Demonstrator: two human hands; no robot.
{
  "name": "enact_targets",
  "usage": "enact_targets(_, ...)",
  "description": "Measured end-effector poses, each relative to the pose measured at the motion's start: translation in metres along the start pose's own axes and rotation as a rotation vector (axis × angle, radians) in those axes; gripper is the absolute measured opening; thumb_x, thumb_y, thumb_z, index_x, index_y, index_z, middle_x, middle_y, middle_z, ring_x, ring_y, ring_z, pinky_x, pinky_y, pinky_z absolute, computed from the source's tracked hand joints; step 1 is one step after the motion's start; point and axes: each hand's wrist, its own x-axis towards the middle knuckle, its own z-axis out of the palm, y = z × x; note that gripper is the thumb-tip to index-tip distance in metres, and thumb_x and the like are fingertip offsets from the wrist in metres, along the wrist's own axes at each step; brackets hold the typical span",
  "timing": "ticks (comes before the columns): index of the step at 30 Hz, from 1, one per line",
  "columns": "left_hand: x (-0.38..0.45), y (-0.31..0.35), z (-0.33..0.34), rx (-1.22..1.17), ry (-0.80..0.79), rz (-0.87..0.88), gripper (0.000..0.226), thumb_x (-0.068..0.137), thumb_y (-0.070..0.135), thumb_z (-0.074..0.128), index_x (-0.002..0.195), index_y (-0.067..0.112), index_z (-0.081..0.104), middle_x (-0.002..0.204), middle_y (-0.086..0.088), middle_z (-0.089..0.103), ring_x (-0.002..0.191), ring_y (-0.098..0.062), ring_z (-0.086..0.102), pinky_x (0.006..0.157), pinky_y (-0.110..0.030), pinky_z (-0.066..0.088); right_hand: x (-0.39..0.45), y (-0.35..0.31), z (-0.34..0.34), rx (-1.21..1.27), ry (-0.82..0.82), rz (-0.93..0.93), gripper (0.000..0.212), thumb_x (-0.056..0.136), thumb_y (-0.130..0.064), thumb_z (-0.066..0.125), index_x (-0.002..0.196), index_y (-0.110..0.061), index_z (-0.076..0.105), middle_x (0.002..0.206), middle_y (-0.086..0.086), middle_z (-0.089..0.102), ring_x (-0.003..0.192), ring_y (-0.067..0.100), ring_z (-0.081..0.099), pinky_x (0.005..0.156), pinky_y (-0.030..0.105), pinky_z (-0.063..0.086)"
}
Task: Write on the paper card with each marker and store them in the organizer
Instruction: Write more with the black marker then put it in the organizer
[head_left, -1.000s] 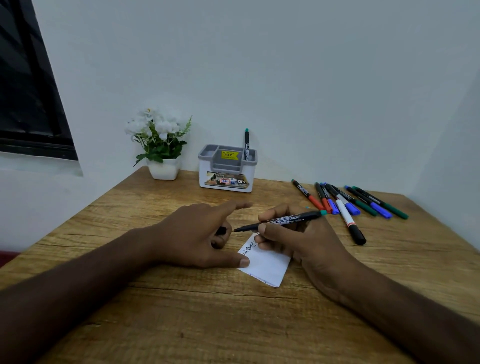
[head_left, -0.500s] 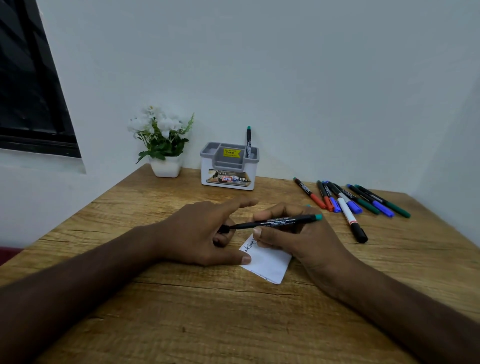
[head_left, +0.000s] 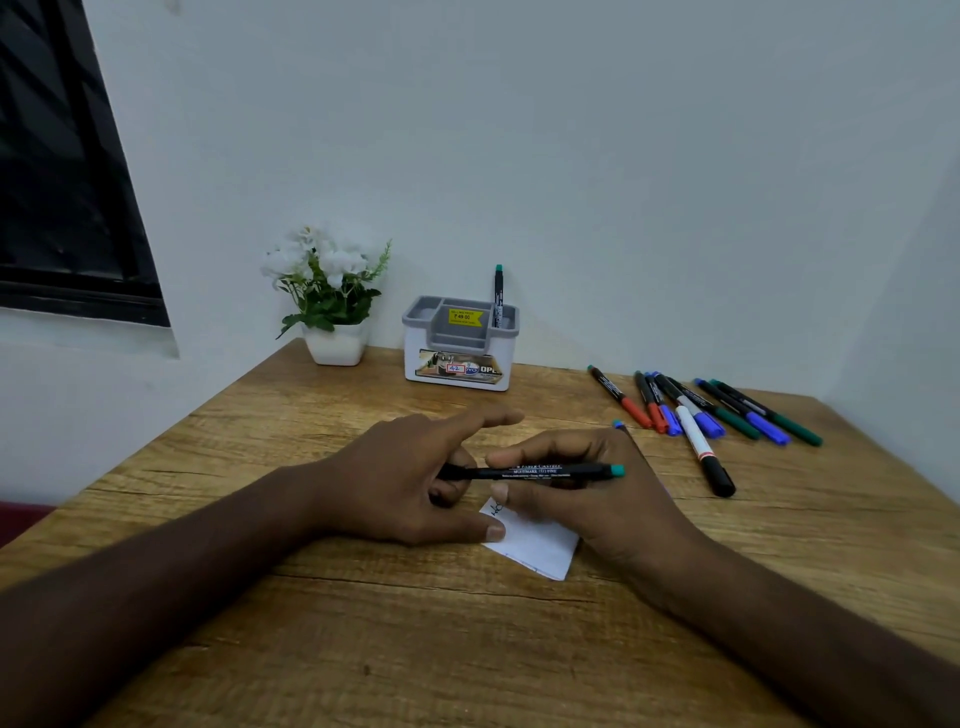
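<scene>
Okay, you pinched the marker (head_left: 530, 472) in your right hand (head_left: 587, 499), left hand (head_left: 415, 478) curled over its cap end. Light, stiff, slick; grip mid-barrel. Organizer (head_left: 460, 343) sat at 12 o'clock.

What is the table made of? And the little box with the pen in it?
The table looks like wood, or a wood-print coating: brown grain lines and cracks, matte. The organizer looks like smooth plastic, a grey top on a white body, with paper stickers. The marker standing in it looks like black plastic.
</scene>
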Motion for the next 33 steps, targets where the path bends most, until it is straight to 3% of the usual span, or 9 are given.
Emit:
enact_targets(6,-0.001,-0.001,0.001,-0.006,0.0,0.015,0.093,0.085,0.053,0.083,0.16,0.045,0.028,0.058,0.003,0.056,0.053,-0.009,0.055,0.053,-0.021,0.034,0.003,-0.001,-0.001,0.076,-0.054,0.066,0.034,0.1,0.003,0.059,0.109,-0.017,0.085,0.084,0.011,0.081,0.072,0.019,0.069,0.072,0.024,0.059)
enact_targets(11,0.0,0.003,0.0,0.143,0.013,0.049,0.074,0.088,0.066,0.073,0.149,0.043,0.037,0.052,0.006,0.054,0.053,-0.007,0.057,0.051,-0.023,0.034,0.004,0.005,0.001,-0.036,-0.063,0.049,0.006,0.097,-0.011,0.074,0.102,-0.011,0.077,0.091,0.005,0.084,0.081,0.02,0.079,0.077,0.032,0.064)
enact_targets(17,0.001,0.006,0.005,0.202,0.033,0.067,0.07,0.087,0.068,0.072,0.14,0.038,0.036,0.054,0.003,0.057,0.053,-0.006,0.056,0.048,-0.021,0.029,0.004,0.009,0.002,-0.029,-0.069,-0.01,0.01,0.097,-0.014,0.075,0.096,-0.005,0.079,0.09,0.009,0.084,0.08,0.034,0.078,0.072,0.029,0.062)
enact_targets(21,0.001,0.004,0.007,0.193,0.047,0.052,0.069,0.086,0.069,0.073,0.136,0.04,0.035,0.053,0.005,0.053,0.055,-0.004,0.056,0.049,-0.022,0.029,0.005,0.007,0.004,-0.012,-0.078,-0.001,0.011,0.096,-0.013,0.076,0.094,-0.003,0.079,0.087,0.011,0.084,0.067,0.015,0.072,0.067,0.023,0.058)
enact_targets(24,0.005,0.0,0.007,0.138,0.053,0.029,0.065,0.083,0.072,0.073,0.133,0.044,0.041,0.054,0.006,0.054,0.057,-0.004,0.057,0.053,-0.028,0.042,0.006,0.003,0.003,0.018,-0.063,0.062,0.015,0.094,-0.02,0.079,0.1,-0.006,0.078,0.093,0.01,0.084,0.081,0.021,0.078,0.077,0.031,0.063)
enact_targets(26,0.003,-0.007,0.002,0.084,0.065,0.019,0.052,0.087,0.068,0.072,0.126,0.044,0.048,0.053,0.005,0.053,0.053,-0.007,0.054,0.054,-0.022,0.04,0.009,0.002,0.0,0.112,-0.075,0.141,0.023,0.095,-0.023,0.077,0.104,-0.002,0.072,0.098,0.014,0.083,0.091,0.028,0.079,0.087,0.039,0.062)
enact_targets(28,-0.001,-0.017,-0.005,0.015,0.092,-0.007,0.033,0.095,0.062,0.066,0.118,0.041,0.054,0.06,0.008,0.055,0.055,-0.007,0.052,0.054,-0.016,0.034,0.013,-0.001,-0.004,0.323,-0.07,0.245,0.012,0.099,-0.009,0.067,0.099,0.002,0.062,0.097,0.021,0.081,0.085,0.028,0.077,0.083,0.036,0.062)
enact_targets(30,-0.004,-0.025,-0.009,-0.084,0.187,-0.026,0.022,0.105,0.054,0.054,0.109,0.033,0.06,0.075,0.012,0.061,0.066,-0.007,0.055,0.058,-0.018,0.039,0.015,0.001,-0.008,0.388,-0.109,0.276,0.014,0.082,0.0,0.062,0.096,0.002,0.06,0.096,0.021,0.08,0.084,0.024,0.074,0.079,0.032,0.061)
enact_targets(33,0.002,-0.033,-0.015,-0.35,0.382,-0.144,0.039,0.112,0.045,0.036,0.093,0.016,0.056,0.073,0.005,0.059,0.065,-0.008,0.052,0.064,-0.021,0.043,0.009,0.002,-0.017,-0.062,-0.311,0.149,0.035,0.073,-0.003,0.063,0.106,-0.013,0.07,0.115,0.001,0.081,0.109,0.01,0.073,0.097,0.034,0.06)
